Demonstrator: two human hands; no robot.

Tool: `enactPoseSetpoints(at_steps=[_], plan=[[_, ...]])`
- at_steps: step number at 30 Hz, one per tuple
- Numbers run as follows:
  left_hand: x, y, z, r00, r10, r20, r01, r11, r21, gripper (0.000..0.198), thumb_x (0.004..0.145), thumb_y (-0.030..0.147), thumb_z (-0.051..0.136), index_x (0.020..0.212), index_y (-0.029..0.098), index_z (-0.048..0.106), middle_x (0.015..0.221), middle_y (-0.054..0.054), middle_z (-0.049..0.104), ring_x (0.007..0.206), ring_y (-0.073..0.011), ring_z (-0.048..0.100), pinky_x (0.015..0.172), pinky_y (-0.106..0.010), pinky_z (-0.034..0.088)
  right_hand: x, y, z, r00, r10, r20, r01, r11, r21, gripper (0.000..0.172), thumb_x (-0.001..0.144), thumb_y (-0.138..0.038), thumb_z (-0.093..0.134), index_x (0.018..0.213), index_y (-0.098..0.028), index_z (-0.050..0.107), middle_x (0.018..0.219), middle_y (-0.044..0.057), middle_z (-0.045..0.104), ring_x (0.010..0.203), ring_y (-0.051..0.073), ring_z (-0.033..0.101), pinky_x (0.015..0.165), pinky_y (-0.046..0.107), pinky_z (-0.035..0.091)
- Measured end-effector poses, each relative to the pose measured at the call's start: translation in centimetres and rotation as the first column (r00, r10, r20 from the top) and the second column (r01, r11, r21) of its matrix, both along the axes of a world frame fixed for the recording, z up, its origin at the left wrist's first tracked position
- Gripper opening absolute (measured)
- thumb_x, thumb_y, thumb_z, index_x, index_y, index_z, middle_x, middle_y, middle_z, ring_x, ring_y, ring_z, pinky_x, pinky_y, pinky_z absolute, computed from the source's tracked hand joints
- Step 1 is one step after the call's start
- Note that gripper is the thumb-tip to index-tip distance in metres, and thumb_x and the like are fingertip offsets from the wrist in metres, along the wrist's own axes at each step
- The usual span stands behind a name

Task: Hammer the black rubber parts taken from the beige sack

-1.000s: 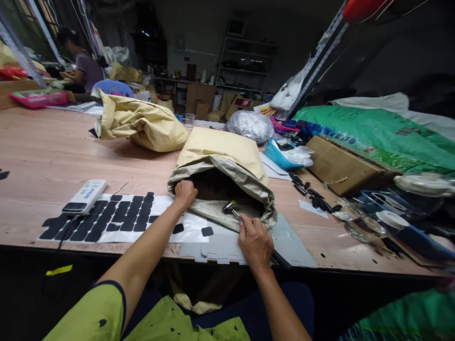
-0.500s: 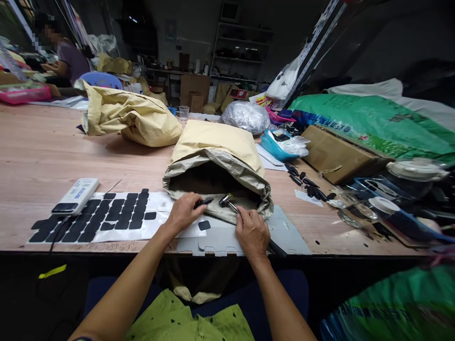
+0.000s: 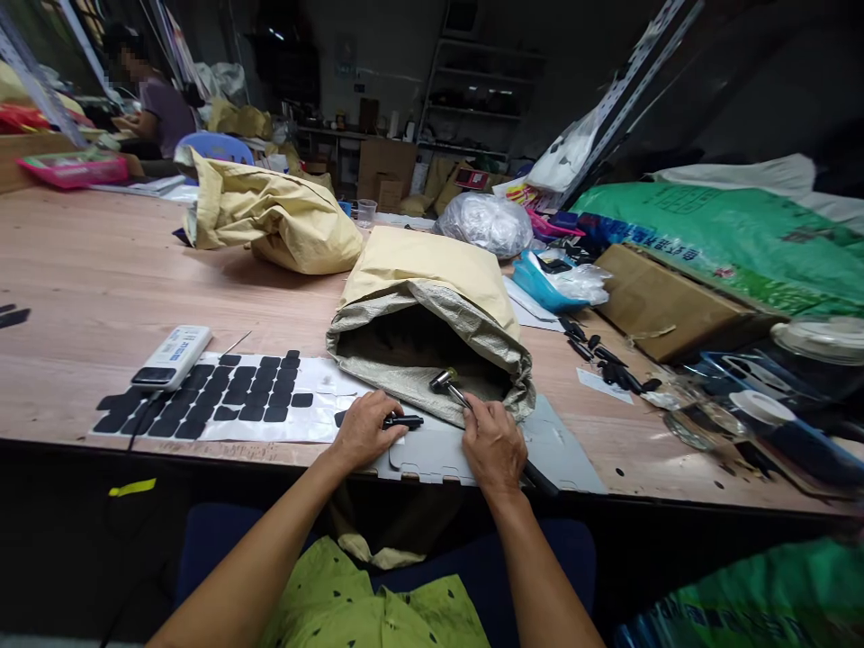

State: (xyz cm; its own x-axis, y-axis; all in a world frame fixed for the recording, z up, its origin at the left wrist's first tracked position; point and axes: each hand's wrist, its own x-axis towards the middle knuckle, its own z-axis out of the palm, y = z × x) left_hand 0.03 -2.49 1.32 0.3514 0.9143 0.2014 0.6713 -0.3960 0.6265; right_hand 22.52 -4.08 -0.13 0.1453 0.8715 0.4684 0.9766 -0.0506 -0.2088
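My left hand [image 3: 368,432] pinches a small black cylindrical part [image 3: 406,421] over the grey board [image 3: 432,459] at the table's front edge. My right hand [image 3: 494,447] is wrapped round a small hammer [image 3: 442,380] with a shiny metal head and black handle. The hammer head is in front of the dark mouth of a tan woven sack [image 3: 428,261], whose rolled rim faces me. Its contents are lost in shadow. Left of my left hand lies a white sheet of black rounded stickers [image 3: 249,391].
A white device with a cable [image 3: 172,358] rests on the sheet's left end. Behind it lies another tan sack [image 3: 290,216]. On the right are loose black parts [image 3: 611,369], a cardboard box [image 3: 675,297] and clear containers. A person [image 3: 162,108] sits at the far left.
My left hand has drawn back from the sack's mouth towards the table edge, bringing the black part with it. My right hand keeps the hammer in nearly the same place. The view has swung slightly left.
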Motion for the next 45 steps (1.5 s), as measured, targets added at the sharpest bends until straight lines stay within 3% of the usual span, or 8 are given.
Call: enactPoseSetpoints(at_steps=[7,12,18,25,32,35,39,45], plan=[[0.1,0.1,-0.1,0.999,0.025,0.031,-0.023,0.998,-0.055,0.012,0.079,0.028,0.071,0.089,0.02,0.071,0.083,-0.002,0.06,0.084,-0.0187,0.056,0.075,-0.03,0.042,-1.3,-3.7,0.9,0.88,0.192,-0.434,-0.179,0.981,0.071,0.035,0.095,-0.032,0.044,0.122,-0.022,0.064,0.115,0.006,0.068,0.103,0.018,0.063,0.086,0.029,0.048],[0.1,0.2,0.0,0.999,0.023,0.029,-0.021,0.998,-0.059,0.011,0.079,0.027,0.071,0.088,0.021,0.072,0.083,-0.001,0.06,0.083,-0.0181,0.056,0.074,-0.029,0.042,-2.6,-6.4,1.4,0.805,0.263,-0.532,-0.278,0.959,0.054,0.036,0.096,-0.033,0.046,0.127,-0.024,0.062,0.123,0.005,0.066,0.113,0.017,0.061,0.094,0.03,0.049],[0.2,0.2,-0.1,0.999,0.029,0.014,-0.028,0.998,-0.047,0.012,0.078,0.027,0.071,0.089,0.021,0.072,0.082,-0.001,0.059,0.082,-0.0179,0.055,0.073,-0.029,0.041,-2.9,-7.2,1.7,0.844,0.236,-0.482,-0.3,0.952,-0.059,0.037,0.097,-0.033,0.043,0.128,-0.028,0.061,0.121,0.005,0.067,0.109,0.018,0.063,0.093,0.031,0.051],[0.2,0.2,-0.2,0.999,0.03,0.024,-0.029,0.998,-0.06,0.013,0.077,0.026,0.073,0.089,0.022,0.072,0.083,-0.001,0.06,0.082,-0.0177,0.056,0.074,-0.029,0.041,-4.1,-6.9,2.9,0.84,0.271,-0.47,-0.305,0.952,0.003,0.037,0.096,-0.033,0.044,0.128,-0.027,0.062,0.119,0.006,0.067,0.105,0.018,0.065,0.079,0.026,0.053],[0.2,0.2,-0.4,0.999,0.039,0.011,-0.038,0.998,-0.056,0.016,0.077,0.027,0.073,0.091,0.022,0.072,0.084,-0.001,0.06,0.083,-0.0179,0.056,0.075,-0.03,0.041,-4.4,-6.6,2.3,0.853,0.288,-0.436,-0.346,0.936,-0.058,0.035,0.096,-0.032,0.043,0.123,-0.024,0.064,0.112,0.005,0.069,0.1,0.017,0.065,0.083,0.027,0.05],[0.2,0.3,-0.3,0.999,0.031,0.023,-0.029,0.997,-0.069,0.013,0.078,0.028,0.071,0.089,0.022,0.071,0.085,-0.001,0.061,0.083,-0.0176,0.056,0.076,-0.03,0.042,-3.5,-5.0,2.7,0.88,0.274,-0.389,-0.304,0.953,-0.016,0.034,0.096,-0.033,0.044,0.121,-0.023,0.065,0.115,0.006,0.068,0.103,0.018,0.063,0.085,0.028,0.047],[0.1,0.3,-0.2,1.0,0.012,0.029,-0.01,0.998,-0.067,0.012,0.081,0.03,0.069,0.088,0.02,0.07,0.084,-0.002,0.061,0.083,-0.0184,0.056,0.077,-0.031,0.043,-1.5,-1.1,3.0,0.986,0.077,-0.151,-0.082,0.996,-0.025,0.03,0.094,-0.028,0.048,0.116,-0.026,0.068,0.102,0.004,0.068,0.087,0.017,0.058,0.073,0.028,0.039],[-0.1,0.4,-0.3,1.0,-0.016,0.008,0.016,0.998,-0.058,0.013,0.085,0.031,0.065,0.093,0.021,0.069,0.088,-0.002,0.06,0.085,-0.0183,0.055,0.079,-0.032,0.042,-0.1,2.6,0.8,0.996,0.003,0.093,0.001,0.999,-0.04,0.024,0.09,-0.023,0.055,0.107,-0.022,0.072,0.087,0.006,0.063,0.082,0.018,0.047,0.073,0.031,0.03]])
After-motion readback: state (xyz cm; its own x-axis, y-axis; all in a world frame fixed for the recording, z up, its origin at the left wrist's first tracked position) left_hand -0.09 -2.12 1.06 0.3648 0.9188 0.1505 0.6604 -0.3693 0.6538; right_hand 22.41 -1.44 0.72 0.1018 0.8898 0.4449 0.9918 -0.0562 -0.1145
